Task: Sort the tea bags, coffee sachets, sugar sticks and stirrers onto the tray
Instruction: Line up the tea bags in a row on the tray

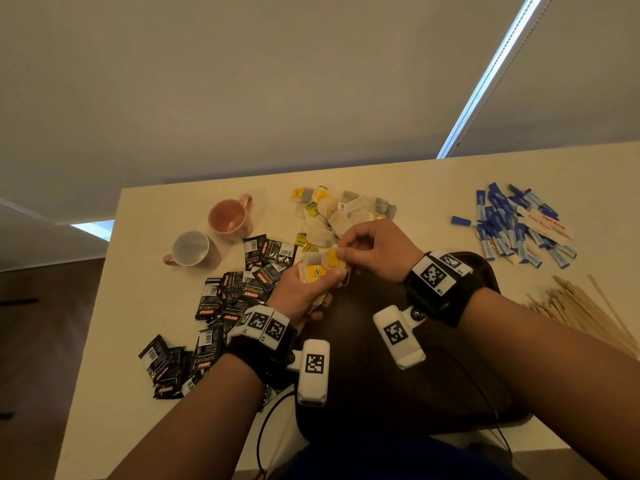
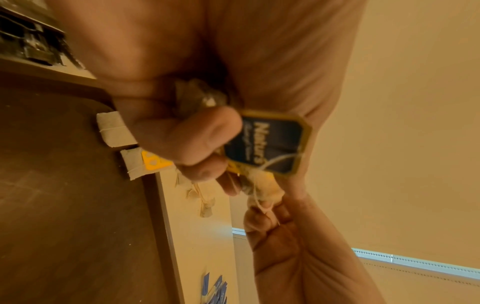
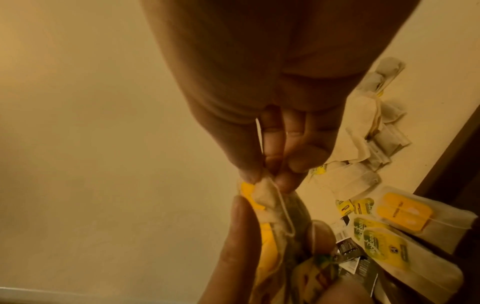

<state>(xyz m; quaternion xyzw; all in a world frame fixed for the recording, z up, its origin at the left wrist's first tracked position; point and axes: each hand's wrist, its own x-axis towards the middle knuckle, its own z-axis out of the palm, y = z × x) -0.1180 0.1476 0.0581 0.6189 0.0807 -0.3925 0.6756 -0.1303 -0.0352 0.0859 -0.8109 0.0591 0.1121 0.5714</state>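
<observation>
Together, hands (image 1: 304,289) on tea bags (image 1: 320,268) (bunched)

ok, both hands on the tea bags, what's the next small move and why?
Probably lower the bunch of tea bags onto the tray: the left hand holds it above the tray's far edge, and the right hand pinches one bag at the top.

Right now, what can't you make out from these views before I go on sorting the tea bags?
- Head view: the tray surface, mostly covered by both forearms and wrist cameras.
- Head view: how many tea bags the left hand holds; fingers hide them.
- Left wrist view: the blue tag, too blurred to read fully.
- Head view: the stirrers, cut off by the right edge.
</observation>
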